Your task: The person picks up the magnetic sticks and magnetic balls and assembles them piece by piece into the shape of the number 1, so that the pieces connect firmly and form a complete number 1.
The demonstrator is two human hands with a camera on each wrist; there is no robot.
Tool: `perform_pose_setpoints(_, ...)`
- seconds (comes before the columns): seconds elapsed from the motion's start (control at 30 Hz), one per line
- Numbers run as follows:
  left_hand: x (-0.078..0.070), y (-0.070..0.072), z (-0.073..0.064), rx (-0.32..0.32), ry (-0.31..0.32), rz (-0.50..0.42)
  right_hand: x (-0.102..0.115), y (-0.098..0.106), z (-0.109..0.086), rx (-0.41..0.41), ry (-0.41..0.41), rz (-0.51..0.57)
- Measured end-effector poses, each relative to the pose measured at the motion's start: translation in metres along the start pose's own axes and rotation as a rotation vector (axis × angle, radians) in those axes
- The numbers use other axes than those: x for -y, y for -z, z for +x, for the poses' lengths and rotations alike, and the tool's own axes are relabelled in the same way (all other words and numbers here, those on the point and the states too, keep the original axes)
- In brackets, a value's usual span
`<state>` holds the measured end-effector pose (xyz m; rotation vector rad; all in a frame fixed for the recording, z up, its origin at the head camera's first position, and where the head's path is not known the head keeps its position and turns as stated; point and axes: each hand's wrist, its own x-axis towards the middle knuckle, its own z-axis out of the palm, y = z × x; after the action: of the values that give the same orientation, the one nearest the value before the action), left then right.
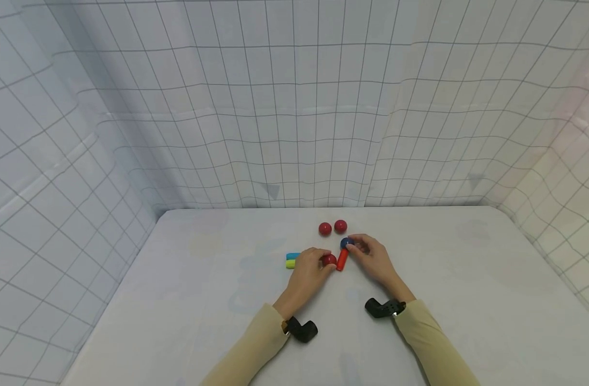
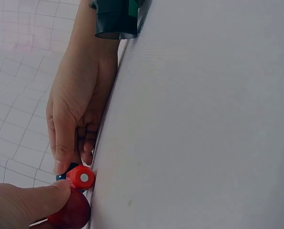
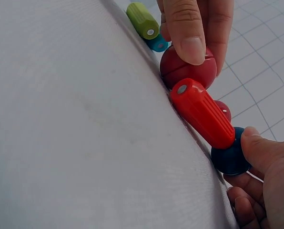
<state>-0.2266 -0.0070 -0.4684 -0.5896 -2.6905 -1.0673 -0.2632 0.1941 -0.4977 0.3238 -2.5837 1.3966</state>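
Observation:
My left hand (image 1: 308, 272) pinches a dark red ball (image 1: 330, 259) between thumb and fingers, low over the white table (image 1: 203, 316). A dark blue ball (image 1: 346, 243) is pinched in my right hand (image 1: 375, 262). One end of a red ribbed magnetic rod (image 3: 204, 114) meets the blue ball. Its other end, with a silver disc, lies right at the red ball in the right wrist view. Beside my left fingers lie a light blue rod (image 1: 292, 255) and a yellow-green rod (image 1: 291, 264), partly hidden by that hand.
Two more red balls, one on the left (image 1: 325, 229) and one on the right (image 1: 340, 226), sit side by side beyond the hands. White grid-patterned sheets (image 1: 294, 107) stand behind and beside the table. Each wrist carries a black camera mount (image 1: 383, 308).

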Motion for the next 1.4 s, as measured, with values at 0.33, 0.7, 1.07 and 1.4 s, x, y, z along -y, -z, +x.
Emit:
perform_pose_setpoints(0.33,0.000,0.004,-0.009,-0.003,-0.004,-0.032,0.001,0.000,0.000,-0.008,0.003,-0.006)
perform_pose_setpoints(0.7,0.002,0.004,-0.013,-0.006,0.015,-0.060,0.000,0.000,0.000,-0.005,0.001,-0.012)
perform_pose_setpoints(1.07,0.001,0.002,-0.017,-0.011,0.007,-0.081,0.001,0.000,-0.001,-0.013,-0.023,-0.026)
perform_pose_setpoints(1.4,0.001,0.002,-0.019,-0.030,-0.011,-0.108,0.002,0.001,-0.001,0.006,-0.037,-0.015)
